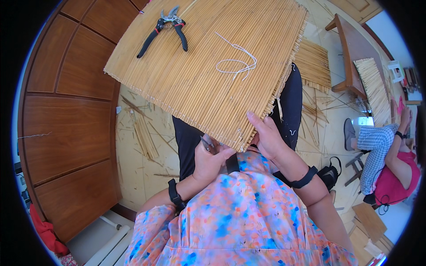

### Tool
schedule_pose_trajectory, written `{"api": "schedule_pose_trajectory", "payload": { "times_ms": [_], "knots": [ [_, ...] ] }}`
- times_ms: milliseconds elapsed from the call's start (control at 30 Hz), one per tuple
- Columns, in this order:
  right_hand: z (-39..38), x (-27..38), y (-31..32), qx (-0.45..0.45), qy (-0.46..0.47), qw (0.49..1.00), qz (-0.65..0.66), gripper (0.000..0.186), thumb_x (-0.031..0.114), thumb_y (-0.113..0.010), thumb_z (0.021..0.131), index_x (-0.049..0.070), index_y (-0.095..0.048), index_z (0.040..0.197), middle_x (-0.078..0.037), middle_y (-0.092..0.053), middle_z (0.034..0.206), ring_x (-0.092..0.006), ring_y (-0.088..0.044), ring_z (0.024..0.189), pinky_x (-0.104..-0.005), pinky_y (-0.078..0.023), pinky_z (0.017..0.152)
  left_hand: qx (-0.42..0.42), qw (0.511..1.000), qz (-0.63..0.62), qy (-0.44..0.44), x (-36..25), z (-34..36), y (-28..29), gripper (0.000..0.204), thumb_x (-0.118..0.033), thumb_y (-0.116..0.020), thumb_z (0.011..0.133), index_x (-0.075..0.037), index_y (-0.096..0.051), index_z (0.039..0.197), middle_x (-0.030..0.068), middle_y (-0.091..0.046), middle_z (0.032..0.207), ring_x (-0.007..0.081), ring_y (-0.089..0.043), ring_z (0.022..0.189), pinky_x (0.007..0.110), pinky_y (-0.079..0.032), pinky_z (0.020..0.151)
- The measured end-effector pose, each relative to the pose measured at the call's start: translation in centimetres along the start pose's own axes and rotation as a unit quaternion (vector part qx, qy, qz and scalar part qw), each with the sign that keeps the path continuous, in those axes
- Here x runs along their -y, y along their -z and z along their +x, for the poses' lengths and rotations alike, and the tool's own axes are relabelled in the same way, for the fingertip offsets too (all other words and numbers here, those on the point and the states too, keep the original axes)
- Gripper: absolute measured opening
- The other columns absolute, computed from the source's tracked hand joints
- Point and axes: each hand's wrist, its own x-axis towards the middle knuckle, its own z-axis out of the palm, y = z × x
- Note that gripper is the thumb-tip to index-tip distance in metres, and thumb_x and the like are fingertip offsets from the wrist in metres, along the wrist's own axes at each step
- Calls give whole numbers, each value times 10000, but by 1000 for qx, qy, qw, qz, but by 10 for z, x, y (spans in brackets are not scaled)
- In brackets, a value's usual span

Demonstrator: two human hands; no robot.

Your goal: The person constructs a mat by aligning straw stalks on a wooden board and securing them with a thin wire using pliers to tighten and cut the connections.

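A mat of thin straw-coloured reeds (213, 93) bound side by side lies slanted across my lap and reaches away from me. My right hand (266, 136) grips its near right corner, thumb on top and fingers hidden beneath. By the near left edge, my left hand (208, 162) is closed round a dark pointed tool (207, 143), mostly hidden; its kind I cannot make out. Its thumb points toward the mat's corner. On the mat lie pruning shears (165, 30) with black handles and a looped white string (239, 62).
Wooden cabinet panels (66, 128) stand at the left. Loose reeds (143, 135) litter the floor on both sides. Right, another reed mat (314, 66) lies near a wooden bench (357, 48) with a reed bundle (373, 86) against it. A seated person (390, 164) works at far right.
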Motion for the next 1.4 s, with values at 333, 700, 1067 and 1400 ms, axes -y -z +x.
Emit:
{"api": "schedule_pose_trajectory", "payload": {
  "times_ms": [333, 700, 1067, 1400],
  "knots": [
    [-1, 7, 1, 19, -36, 999, 24, 420, 317, -472, 942, 0, -449, 1216, -129, -610, 1052, -239, -648, 892, -399, -565, 708, 55, 998, 5, 23, 4, 3, 14, 330, -26, -698, 745, 6, -537, 1032, 8, -563, 687, 51, -450, 491, 193, -355, 442],
    [-4, 6, -4, 52, -52, 996, 52, 446, 342, -455, 955, 14, -421, 1255, -122, -580, 1124, -233, -628, 953, -395, -552, 769, 17, 1000, 13, 0, 6, 4, 7, 273, -146, -732, 724, -4, -582, 903, 4, -526, 589, 79, -433, 426, 220, -336, 397],
    [1, 13, 5, 73, -50, 995, -54, 451, 365, -447, 956, -1, -479, 1218, -99, -611, 1069, -196, -624, 941, -334, -538, 750, 188, 978, -3, 89, 7, -3, 31, 359, -224, -724, 782, 3, -560, 1008, 0, -524, 645, 64, -438, 503, 208, -361, 467],
    [-5, 10, 37, 169, -112, 966, -161, 422, 392, -600, 874, 15, -590, 1064, -30, -626, 888, -88, -572, 753, -222, -475, 643, 180, 980, 81, 42, -15, -16, 31, 110, -100, -637, 846, 1, -636, 890, -5, -560, 711, 49, -483, 601, 201, -386, 539]
  ]
}}
